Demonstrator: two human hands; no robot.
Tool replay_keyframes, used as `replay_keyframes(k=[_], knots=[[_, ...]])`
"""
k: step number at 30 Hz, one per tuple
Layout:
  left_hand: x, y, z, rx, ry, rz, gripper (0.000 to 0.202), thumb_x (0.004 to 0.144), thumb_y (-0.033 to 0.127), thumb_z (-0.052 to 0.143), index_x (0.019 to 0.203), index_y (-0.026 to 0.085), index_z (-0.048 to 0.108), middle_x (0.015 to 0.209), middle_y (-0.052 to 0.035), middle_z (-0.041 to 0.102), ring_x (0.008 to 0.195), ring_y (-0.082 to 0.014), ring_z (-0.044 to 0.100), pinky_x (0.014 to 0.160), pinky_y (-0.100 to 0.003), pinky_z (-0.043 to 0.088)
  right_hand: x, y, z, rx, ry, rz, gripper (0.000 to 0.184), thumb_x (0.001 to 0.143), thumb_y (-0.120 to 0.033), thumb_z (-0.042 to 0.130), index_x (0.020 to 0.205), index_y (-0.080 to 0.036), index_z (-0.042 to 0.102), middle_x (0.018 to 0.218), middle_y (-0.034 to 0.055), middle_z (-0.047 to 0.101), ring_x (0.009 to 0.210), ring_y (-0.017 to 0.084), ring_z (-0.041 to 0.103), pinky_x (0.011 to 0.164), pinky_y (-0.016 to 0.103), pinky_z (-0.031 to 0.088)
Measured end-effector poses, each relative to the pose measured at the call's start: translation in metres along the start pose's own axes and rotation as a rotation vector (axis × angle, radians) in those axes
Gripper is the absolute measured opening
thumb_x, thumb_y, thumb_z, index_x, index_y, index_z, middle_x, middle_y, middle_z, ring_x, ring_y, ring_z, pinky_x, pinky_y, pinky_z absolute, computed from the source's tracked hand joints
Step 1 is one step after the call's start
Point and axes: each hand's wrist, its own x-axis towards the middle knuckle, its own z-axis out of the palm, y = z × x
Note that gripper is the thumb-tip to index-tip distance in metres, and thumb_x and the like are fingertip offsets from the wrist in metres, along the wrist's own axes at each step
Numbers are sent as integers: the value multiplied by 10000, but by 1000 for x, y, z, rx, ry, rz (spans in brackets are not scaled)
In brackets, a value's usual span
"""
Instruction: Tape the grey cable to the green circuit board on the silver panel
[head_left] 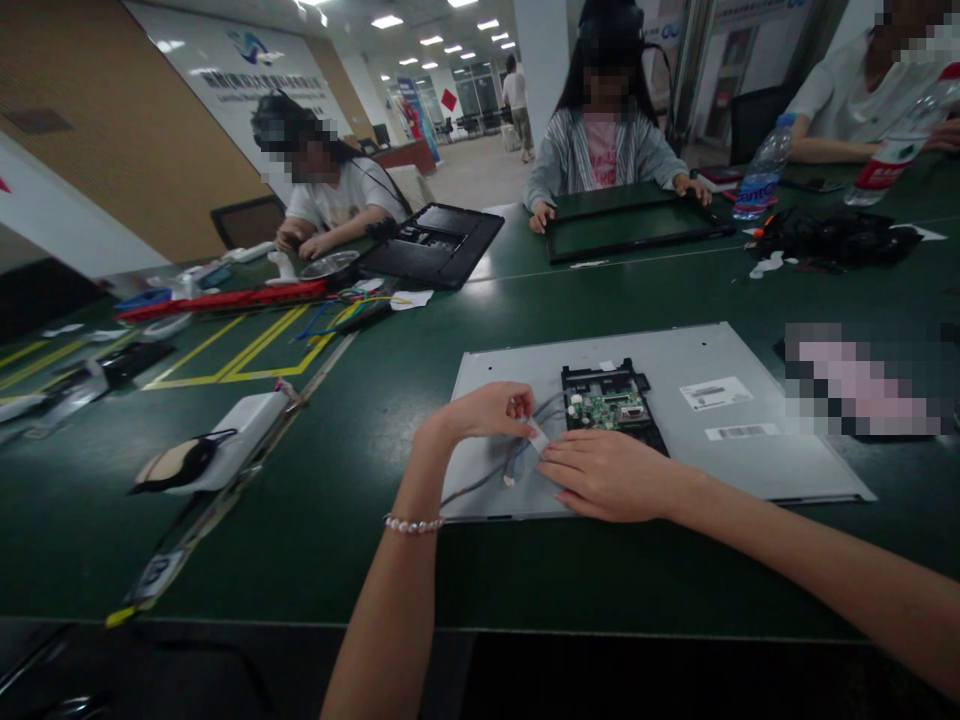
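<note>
A grey metal monitor back panel lies flat on the green table in front of me. A small green circuit board sits in a black frame at its middle. Thin grey cables run from the board toward the panel's near left edge. My left hand, with a pearl bracelet on the wrist, pinches a white tab on the cables. My right hand rests flat on the panel beside the board, fingers together and pressing on the cable end.
Other people sit across the table: one with an opened black monitor shell, another holding a black screen frame. Water bottles stand at the far right. A white device, coloured wires and a red strip lie to my left.
</note>
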Motion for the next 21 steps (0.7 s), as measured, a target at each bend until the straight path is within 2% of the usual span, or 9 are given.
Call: replay_keyframes(k=[9,15,21], knots=[[1,-4,0,-47,-17,-5,268,721,356,628,898,157,602,804,-20,630,687,-138,545,647,-254,418,-1,-1,6,-34,76,-25,364,986,-248,371,1144,-70,646,1157,152,686,1056,193,637,1010,380,422],[1,-5,0,-36,-15,-4,263,719,357,633,890,160,601,785,-16,626,689,-141,547,645,-253,415,0,-2,5,-9,63,-3,342,981,-236,377,1131,-73,638,1168,163,665,1047,209,618,967,402,445],[0,-4,0,-39,-13,-5,247,723,341,626,894,164,605,777,-13,628,692,-143,553,644,-254,411,1,-3,2,27,26,33,347,962,-262,422,1186,-67,602,1250,164,616,1136,220,568,997,389,429]])
